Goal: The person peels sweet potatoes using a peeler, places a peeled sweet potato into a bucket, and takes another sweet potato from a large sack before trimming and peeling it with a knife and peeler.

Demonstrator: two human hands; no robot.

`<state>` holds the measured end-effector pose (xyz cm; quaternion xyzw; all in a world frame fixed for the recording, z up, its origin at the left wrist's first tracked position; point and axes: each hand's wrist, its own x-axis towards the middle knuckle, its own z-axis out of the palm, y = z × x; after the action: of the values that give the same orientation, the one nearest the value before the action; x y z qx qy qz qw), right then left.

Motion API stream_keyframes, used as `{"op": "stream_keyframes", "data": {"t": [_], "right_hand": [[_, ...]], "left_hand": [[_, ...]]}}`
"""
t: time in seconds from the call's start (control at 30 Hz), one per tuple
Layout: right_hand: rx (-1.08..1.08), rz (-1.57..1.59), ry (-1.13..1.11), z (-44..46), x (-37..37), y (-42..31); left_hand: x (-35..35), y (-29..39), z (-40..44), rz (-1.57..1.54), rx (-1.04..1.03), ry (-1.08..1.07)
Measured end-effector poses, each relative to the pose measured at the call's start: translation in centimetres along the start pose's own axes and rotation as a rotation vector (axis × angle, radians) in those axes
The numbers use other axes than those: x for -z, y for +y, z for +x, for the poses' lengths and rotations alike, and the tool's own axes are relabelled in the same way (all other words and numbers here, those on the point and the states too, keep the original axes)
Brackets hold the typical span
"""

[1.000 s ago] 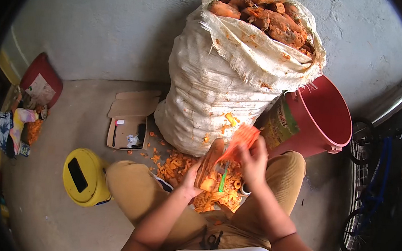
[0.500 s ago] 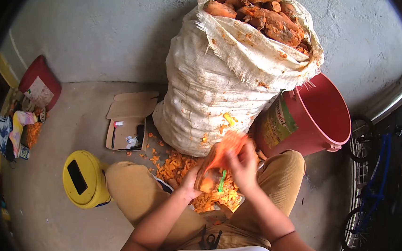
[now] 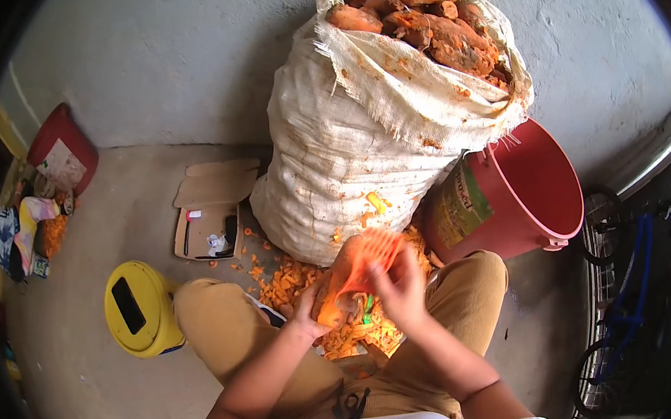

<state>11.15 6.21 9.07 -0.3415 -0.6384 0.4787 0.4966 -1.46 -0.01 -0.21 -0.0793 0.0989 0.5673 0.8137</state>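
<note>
Gripping a large root (image 3: 330, 313) in your left hand (image 3: 308, 311), you hold it tilted above a heap of orange peelings (image 3: 290, 282) on the floor (image 3: 130, 221). Your right hand (image 3: 403, 289) closes on an orange slotted tool (image 3: 377, 251) that overlaps the root; blur hides whether the two touch. Judging by its surface, this root is part done: the end nearest you shows bright orange, while brownish skin seems to remain farther up, beside the tool. The thick heap suggests that a good deal of paring is done already. Plenty looks left, though: the tall white sack (image 3: 340, 147) in front of you is filled to its mouth with rough, reddish-brown roots (image 3: 460, 47). Just beside the sack, on your right, stands a wide red bucket (image 3: 540, 178); its bottom is out of sight, so you cannot tell how many finished roots, if any, it holds.
</note>
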Motion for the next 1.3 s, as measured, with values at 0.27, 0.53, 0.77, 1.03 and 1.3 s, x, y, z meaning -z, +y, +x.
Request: {"op": "stream_keyframes", "data": {"t": [0.27,0.53,0.77,1.03,1.3], "right_hand": [[-0.008,-0.221,0.06,0.8,0.4,3.4],[-0.046,0.127,0.237,4.0,2.4,1.0],[0.108,-0.327,0.223,2.9,1.8,3.5],[0.138,-0.061,0.338,4.3,2.6,-0.2],[0.179,-0.473,0.393,5.0,3.7,4.9]], "left_hand": [[0.3,-0.3,-0.2,0.065,0.06,-0.166],[0.8,-0.1,-0.3,0.154,0.084,-0.112],[0.9,-0.2,-0.5,0.226,0.127,-0.149],[0.8,-0.2,-0.4,0.243,0.083,-0.069],[0.2,-0.7,-0.9,0.408,0.059,-0.067]]}}
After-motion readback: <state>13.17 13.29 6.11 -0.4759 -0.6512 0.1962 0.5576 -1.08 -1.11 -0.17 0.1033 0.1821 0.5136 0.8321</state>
